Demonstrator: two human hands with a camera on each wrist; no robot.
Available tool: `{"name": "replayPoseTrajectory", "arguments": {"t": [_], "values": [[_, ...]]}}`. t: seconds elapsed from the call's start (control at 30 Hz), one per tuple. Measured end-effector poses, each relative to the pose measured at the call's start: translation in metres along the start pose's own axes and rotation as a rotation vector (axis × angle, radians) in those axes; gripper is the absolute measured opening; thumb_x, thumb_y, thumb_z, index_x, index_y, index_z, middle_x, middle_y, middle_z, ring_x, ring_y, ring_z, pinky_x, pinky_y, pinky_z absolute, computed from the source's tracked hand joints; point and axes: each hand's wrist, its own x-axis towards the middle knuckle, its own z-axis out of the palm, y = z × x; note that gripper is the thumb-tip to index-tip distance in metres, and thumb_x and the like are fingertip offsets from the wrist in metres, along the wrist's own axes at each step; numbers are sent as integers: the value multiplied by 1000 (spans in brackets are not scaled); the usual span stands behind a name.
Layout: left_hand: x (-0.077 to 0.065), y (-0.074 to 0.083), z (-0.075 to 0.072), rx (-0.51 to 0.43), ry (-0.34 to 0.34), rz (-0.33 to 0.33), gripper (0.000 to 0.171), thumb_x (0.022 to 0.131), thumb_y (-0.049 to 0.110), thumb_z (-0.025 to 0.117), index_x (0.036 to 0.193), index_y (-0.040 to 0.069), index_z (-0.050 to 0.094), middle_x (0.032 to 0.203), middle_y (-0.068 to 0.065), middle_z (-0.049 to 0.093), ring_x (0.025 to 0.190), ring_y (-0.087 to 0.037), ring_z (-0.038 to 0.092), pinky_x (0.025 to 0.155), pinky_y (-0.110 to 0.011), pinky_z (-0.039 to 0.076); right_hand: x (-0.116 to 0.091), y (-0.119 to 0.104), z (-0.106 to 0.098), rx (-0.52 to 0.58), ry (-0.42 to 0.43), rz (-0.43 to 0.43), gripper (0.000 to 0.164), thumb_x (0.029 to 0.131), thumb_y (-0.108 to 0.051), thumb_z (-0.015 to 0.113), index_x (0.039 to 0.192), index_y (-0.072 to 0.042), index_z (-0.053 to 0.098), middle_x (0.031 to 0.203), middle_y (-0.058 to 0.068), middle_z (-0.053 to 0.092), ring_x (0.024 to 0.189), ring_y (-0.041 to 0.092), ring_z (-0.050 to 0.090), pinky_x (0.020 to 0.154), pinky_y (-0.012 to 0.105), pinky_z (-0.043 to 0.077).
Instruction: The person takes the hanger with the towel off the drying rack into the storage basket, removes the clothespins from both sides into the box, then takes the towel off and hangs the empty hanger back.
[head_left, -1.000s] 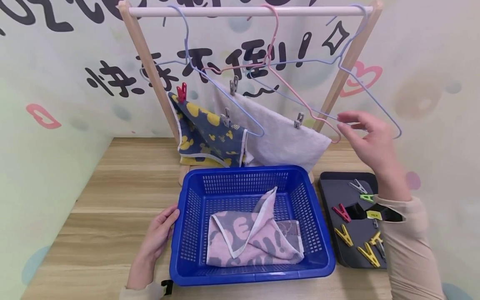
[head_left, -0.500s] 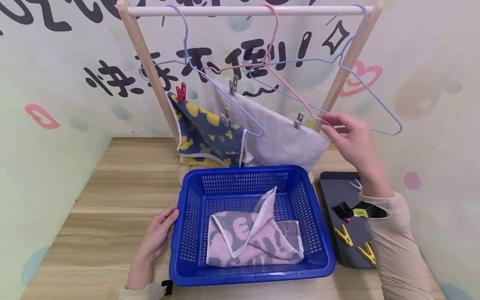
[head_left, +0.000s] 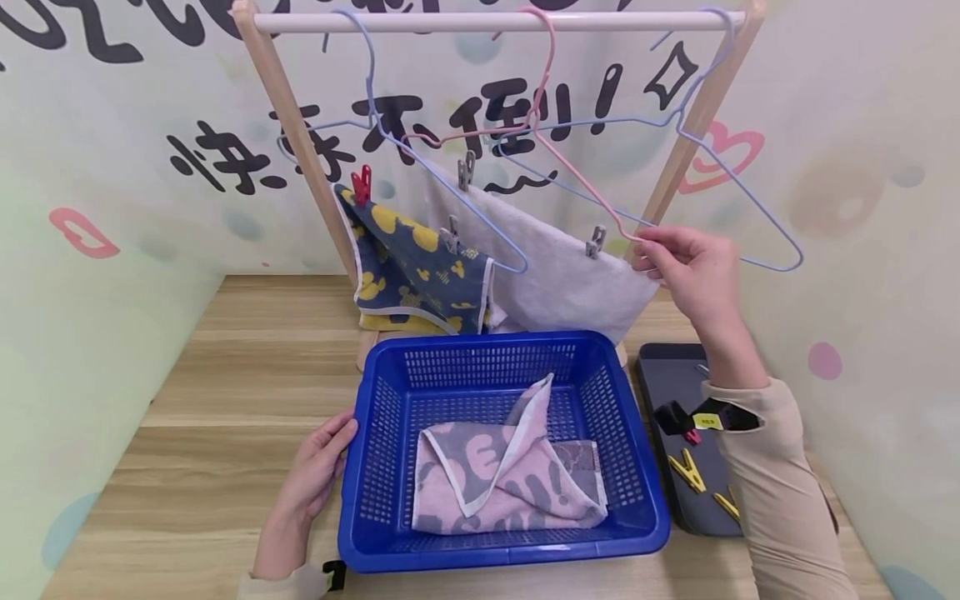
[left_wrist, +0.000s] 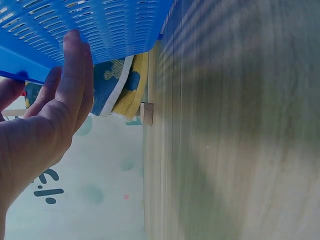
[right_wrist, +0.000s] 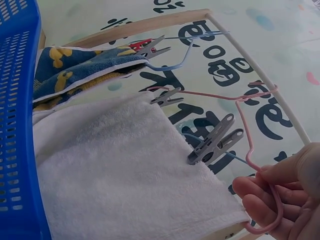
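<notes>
The right hand (head_left: 693,271) pinches the near end of the pink hanger (head_left: 579,177), whose long axis slants from back left toward the front right, so the hanger and its white towel (head_left: 566,287), held by 2 gray clips (head_left: 596,241), lie leftward and away from that hand. The towel hangs just behind the blue basket (head_left: 502,554). The left hand (head_left: 318,462), farther from the hanger, touches the basket's left side with fairly straight fingers, not wrapped round anything.
</notes>
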Motion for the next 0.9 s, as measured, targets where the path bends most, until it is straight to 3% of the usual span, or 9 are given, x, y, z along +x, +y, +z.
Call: {"name": "replayPoseTrajectory", "arguments": {"t": [0.3, 0.63, 0.9], "values": [[0, -1, 1, -12, 8, 7, 16, 99, 17, 48, 109, 20, 60, 96, 4, 67, 84, -7, 63, 67, -21, 54, -2, -2, 3, 61, 18, 77, 21, 86, -3, 66, 97, 14, 65, 71, -9, 67, 59, 5, 65, 59, 17, 54], [0, -1, -1, -12, 4, -8, 16, 99, 20, 49, 106, 26, 62, 96, 5, 66, 83, -6, 62, 67, -20, 54, -3, 1, 12, 58, 247, -30, 15, 88, -1, 63, 91, 13, 66, 70, -7, 63, 57, 3, 62, 59, 14, 53], [1, 0, -2, 16, 20, -24, 14, 99, 22, 49, 109, 24, 60, 96, 5, 66, 83, -7, 62, 68, -21, 54, 0, 2, 2, 121, 351, -69, 9, 86, 3, 64, 87, 12, 67, 66, -5, 63, 53, 3, 61, 57, 12, 52]]}}
